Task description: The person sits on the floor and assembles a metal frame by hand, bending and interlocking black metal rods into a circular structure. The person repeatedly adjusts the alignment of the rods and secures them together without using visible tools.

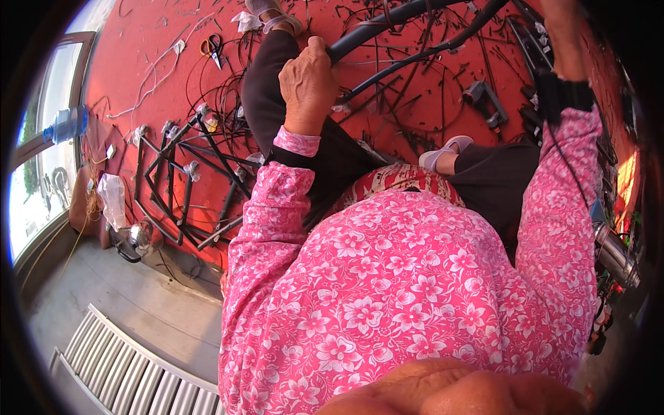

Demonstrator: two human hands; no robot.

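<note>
My left hand (311, 86) is closed around the near end of a thick dark blue-grey tube (377, 31). The tube runs up and right, past the top edge of the head view. A thinner curved dark tube (415, 57) lies below it; whether the two are joined, I cannot tell. At the upper right is my right hand (564, 34), cut off by the picture's edge, its fingers not showing. Under the tubes, many thin black cables and short cut pieces litter the red floor (242, 21). Orange-and-black scissors (213, 50) lie to the left of my left hand.
Dark tubular frames (187, 187) with wrapped ends stand at the left. Beyond them are a blue water bottle (67, 124) and a clear plastic bag (112, 200). A white slatted rack (131, 366) is at the lower left, a metal cylinder (615, 256) at the right.
</note>
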